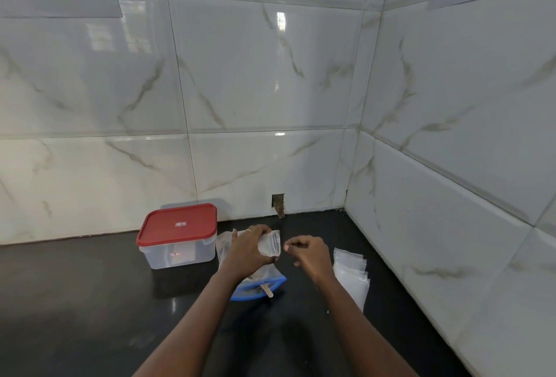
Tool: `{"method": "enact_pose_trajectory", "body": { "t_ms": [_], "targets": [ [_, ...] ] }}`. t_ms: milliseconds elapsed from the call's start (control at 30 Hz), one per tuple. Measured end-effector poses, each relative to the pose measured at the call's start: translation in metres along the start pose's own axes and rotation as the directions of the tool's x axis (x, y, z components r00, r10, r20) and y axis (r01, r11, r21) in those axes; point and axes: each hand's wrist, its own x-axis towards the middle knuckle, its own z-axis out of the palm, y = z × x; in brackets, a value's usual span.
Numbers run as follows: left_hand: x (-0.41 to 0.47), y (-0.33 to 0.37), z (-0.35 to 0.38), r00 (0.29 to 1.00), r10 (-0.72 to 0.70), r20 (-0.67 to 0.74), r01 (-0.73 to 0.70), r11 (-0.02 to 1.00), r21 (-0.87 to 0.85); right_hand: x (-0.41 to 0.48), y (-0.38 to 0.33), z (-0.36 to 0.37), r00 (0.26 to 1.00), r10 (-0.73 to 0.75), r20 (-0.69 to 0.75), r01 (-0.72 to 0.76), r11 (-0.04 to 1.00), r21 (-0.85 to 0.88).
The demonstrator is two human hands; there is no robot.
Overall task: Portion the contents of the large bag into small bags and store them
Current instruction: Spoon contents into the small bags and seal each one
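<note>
At ten o'clock from the hands, the clear plastic box with red lid [177,235] stands closed, and I can make out no portions inside. The left hand [251,248] grips a small clear zip bag [270,244] above the crumpled large clear bag [224,245] and a blue dish [258,289]. At the small bag's three o'clock is the right hand [310,253], fingers curled; I cannot tell whether it pinches anything. Further right lies a stack of flat small clear bags [350,271], so most of the portioning seems still to be done.

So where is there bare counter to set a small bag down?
Free: black counter left of and in front of the red-lidded clear plastic box. Crowded: from the blue-edged large bag to the stack of small clear bags by the right wall.
</note>
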Motion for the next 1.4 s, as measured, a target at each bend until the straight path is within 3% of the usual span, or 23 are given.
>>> {"method": "enact_pose_trajectory", "body": {
  "t_ms": [133,233,367,467,567,667,833,900,1000,1133,1233,1267,1333,1367,1400],
  "targets": [
    [-0.008,-0.016,-0.008,0.998,-0.056,0.018,0.054,0.996,0.076,-0.007,0.025,0.023,0.983,0.132,0.124,-0.105,0.974,-0.201],
    [-0.014,-0.023,-0.007,0.997,-0.080,0.007,0.079,0.992,0.097,-0.019,0.038,0.047,0.970,0.155,0.186,-0.077,0.927,-0.367],
    [-0.025,-0.032,-0.002,0.987,-0.058,0.147,0.009,0.950,0.311,-0.037,0.037,0.068,0.987,0.086,0.136,-0.036,0.942,-0.334],
    [-0.032,-0.038,0.002,0.974,-0.125,0.190,0.050,0.933,0.357,-0.043,0.035,0.080,0.995,0.055,0.078,-0.022,0.928,-0.372],
    [-0.036,-0.045,0.005,0.980,-0.163,0.113,0.131,0.959,0.249,-0.046,0.030,0.088,0.995,0.086,0.059,-0.058,0.926,-0.373],
    [-0.037,-0.043,-0.004,0.981,-0.178,-0.071,0.177,0.984,-0.019,-0.042,0.026,0.088,0.993,0.110,0.040,-0.082,0.899,-0.431],
    [-0.029,-0.038,-0.031,0.914,-0.277,-0.296,0.215,0.950,-0.224,-0.031,-0.006,0.080,0.985,-0.174,-0.014,0.133,0.798,-0.588],
    [-0.025,-0.037,-0.039,0.892,-0.306,-0.332,0.233,0.942,-0.242,-0.028,-0.030,0.083,0.947,-0.321,0.018,0.252,0.706,-0.662],
    [-0.023,-0.030,-0.047,0.888,-0.302,-0.348,0.225,0.943,-0.244,-0.012,-0.051,0.092,0.914,-0.375,0.154,0.369,0.612,-0.699],
    [-0.028,-0.025,-0.052,0.904,-0.258,-0.342,0.196,0.959,-0.204,-0.001,-0.059,0.090,0.936,-0.159,0.314,0.337,0.662,-0.669],
    [-0.032,-0.029,-0.049,0.919,-0.316,-0.235,0.282,0.944,-0.169,0.018,-0.043,0.091,0.930,-0.166,0.329,0.348,0.686,-0.639],
    [-0.033,-0.030,-0.047,0.922,-0.347,-0.173,0.322,0.934,-0.156,0.023,-0.040,0.092,0.950,-0.122,0.288,0.280,0.744,-0.607],
    [-0.034,-0.030,-0.042,0.913,-0.403,-0.063,0.388,0.906,-0.167,0.030,-0.037,0.088,0.978,-0.181,0.102,0.207,0.813,-0.544],
    [-0.033,-0.028,-0.043,0.908,-0.418,-0.038,0.406,0.896,-0.179,0.032,-0.036,0.083,0.972,-0.237,0.009,0.209,0.836,-0.507],
    [-0.029,-0.025,-0.044,0.906,-0.421,-0.042,0.406,0.894,-0.191,0.031,-0.037,0.079,0.979,-0.202,-0.025,0.167,0.867,-0.469]
  ]
}}
